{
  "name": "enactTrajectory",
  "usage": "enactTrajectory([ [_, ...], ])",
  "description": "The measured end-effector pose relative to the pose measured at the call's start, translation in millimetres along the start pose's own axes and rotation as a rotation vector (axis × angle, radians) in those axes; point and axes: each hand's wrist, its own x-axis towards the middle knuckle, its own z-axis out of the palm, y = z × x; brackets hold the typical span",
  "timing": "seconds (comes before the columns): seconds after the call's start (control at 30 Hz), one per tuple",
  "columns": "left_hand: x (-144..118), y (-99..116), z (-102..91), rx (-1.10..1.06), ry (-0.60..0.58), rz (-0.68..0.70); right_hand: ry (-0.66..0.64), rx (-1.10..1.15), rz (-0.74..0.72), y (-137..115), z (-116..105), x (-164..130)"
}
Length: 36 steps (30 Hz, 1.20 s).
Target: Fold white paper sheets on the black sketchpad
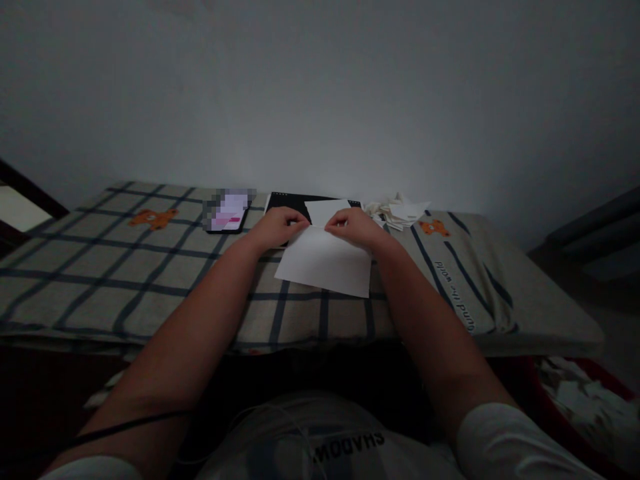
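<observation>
My left hand (281, 227) and my right hand (356, 225) face each other with closed, pinching fingers at the top edge of a white sheet of paper (325, 260). The sheet's lower part spreads toward me over the checked cloth. Beyond the fingertips shows a smaller white paper area (329, 209); whether it is joined to the sheet, I cannot tell. Beneath lies a black notebook or folder (293, 202) with a row of holes along its far edge. Right of my right hand, a loose pile of white paper pieces (399, 212) touches or nears it.
A lit phone (230, 212) lies left of my hands. The checked cloth (165, 267) with orange bear prints covers the surface, which meets a grey wall (320, 100). At the lower right stands a red container (607, 377) full of white paper scraps. A dark cable (130, 423) crosses my left forearm.
</observation>
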Motion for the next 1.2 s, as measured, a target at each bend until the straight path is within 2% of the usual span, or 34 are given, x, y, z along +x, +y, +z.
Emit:
enactTrajectory([
  [0.13,0.3,2.2,0.9,0.006,-0.002,0.027,-0.031,0.017,0.027,-4.0,0.2,-2.4],
  [0.37,0.5,9.6,5.5,0.039,0.000,0.049,-0.029,0.056,-0.055,-1.1,13.1,2.5],
  [0.63,1.3,-2.1,5.4,-0.085,0.003,-0.037,0.013,0.048,-0.037,-4.4,10.8,1.2],
  [0.93,1.8,5.7,6.0,-0.015,-0.043,0.030,0.009,0.105,-0.053,-5.3,13.0,1.2],
  [1.2,-0.1,11.8,8.5,0.038,-0.011,0.088,0.012,0.077,-0.077,-5.3,19.4,5.2],
])
